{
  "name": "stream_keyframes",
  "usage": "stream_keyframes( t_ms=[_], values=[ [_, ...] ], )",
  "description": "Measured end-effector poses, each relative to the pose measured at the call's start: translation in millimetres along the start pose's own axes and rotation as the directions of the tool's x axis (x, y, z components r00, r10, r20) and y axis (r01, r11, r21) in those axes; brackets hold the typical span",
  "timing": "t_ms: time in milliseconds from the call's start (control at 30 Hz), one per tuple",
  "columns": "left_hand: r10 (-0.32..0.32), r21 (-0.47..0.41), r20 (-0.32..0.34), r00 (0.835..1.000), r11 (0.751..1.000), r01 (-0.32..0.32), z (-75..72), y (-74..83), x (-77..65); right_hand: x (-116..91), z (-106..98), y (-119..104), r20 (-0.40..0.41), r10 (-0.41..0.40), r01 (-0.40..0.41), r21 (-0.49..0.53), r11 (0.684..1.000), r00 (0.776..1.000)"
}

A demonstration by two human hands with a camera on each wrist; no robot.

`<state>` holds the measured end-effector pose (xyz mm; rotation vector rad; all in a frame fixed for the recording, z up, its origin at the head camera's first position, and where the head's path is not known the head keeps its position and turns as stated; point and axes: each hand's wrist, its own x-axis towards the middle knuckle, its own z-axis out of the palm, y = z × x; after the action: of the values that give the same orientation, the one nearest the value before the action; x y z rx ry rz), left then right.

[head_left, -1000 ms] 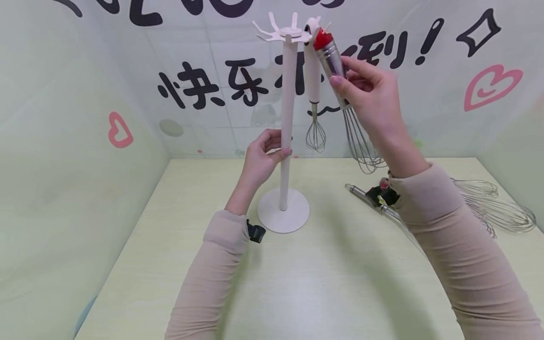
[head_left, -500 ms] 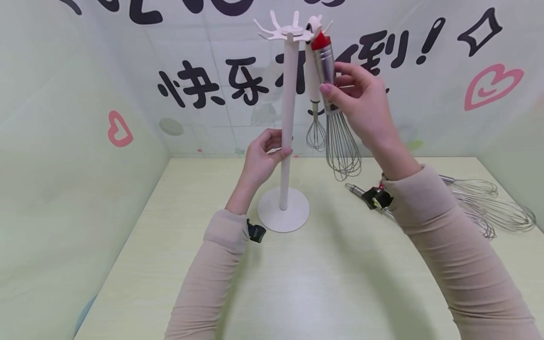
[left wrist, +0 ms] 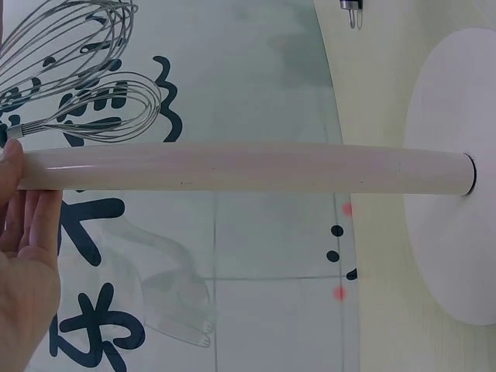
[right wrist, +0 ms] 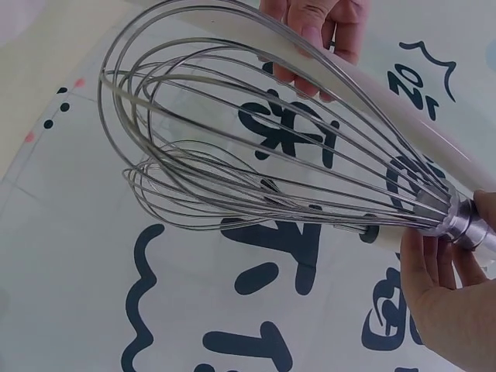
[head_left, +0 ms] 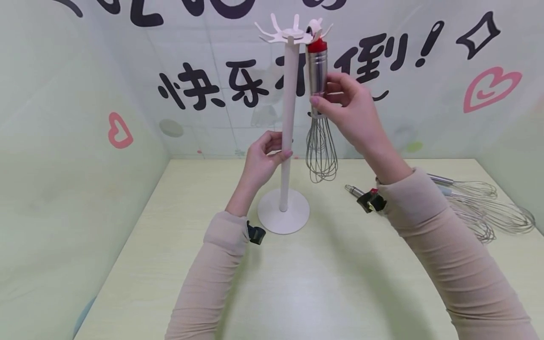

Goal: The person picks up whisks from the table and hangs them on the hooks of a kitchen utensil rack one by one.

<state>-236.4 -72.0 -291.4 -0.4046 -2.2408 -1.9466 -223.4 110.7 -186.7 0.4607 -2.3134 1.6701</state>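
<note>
My left hand (head_left: 264,153) grips the white pole (head_left: 288,104) of an upright stand about halfway up, thumb in front and fingers behind. The stand has a round base (head_left: 272,218) on the table and a ring of upturned hooks (head_left: 293,34) at its top. My right hand (head_left: 346,106) pinches the steel handle of a whisk (head_left: 318,71) with a red end, which hangs upright with its wires down. The red end is right at the hooks. Behind it, a smaller whisk (right wrist: 182,186) with a white handle hangs from the stand, mostly hidden in the head view.
Several more whisks (head_left: 505,212) lie on the table (head_left: 212,283) at the right, partly behind my right sleeve. One steel handle (head_left: 353,190) points toward the stand. A printed cloth (head_left: 229,123) with large black characters stands behind the table.
The right hand has moved left and slightly down with the red-ended whisk, which has swung from tilted to upright in front of the smaller whisk. My left hand keeps its grip on the pole.
</note>
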Motion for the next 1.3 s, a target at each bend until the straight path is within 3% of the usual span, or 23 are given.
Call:
stream_keyframes(
  t_ms=[800, 1300],
  values=[
    [0.031, 0.011, 0.007, 1.000, 0.999, -0.031, 0.0, 0.6, -0.6, -1.1, 3.8, 7.1, 0.012, -0.002, 0.003, -0.015, 1.000, 1.000],
    [0.011, 0.014, 0.003, 1.000, 1.000, -0.011, -1.0, -3.0, -0.3, -10.3, -13.4, 17.4, 0.001, 0.025, -0.024, -0.062, 0.998, 1.000]
  ],
)
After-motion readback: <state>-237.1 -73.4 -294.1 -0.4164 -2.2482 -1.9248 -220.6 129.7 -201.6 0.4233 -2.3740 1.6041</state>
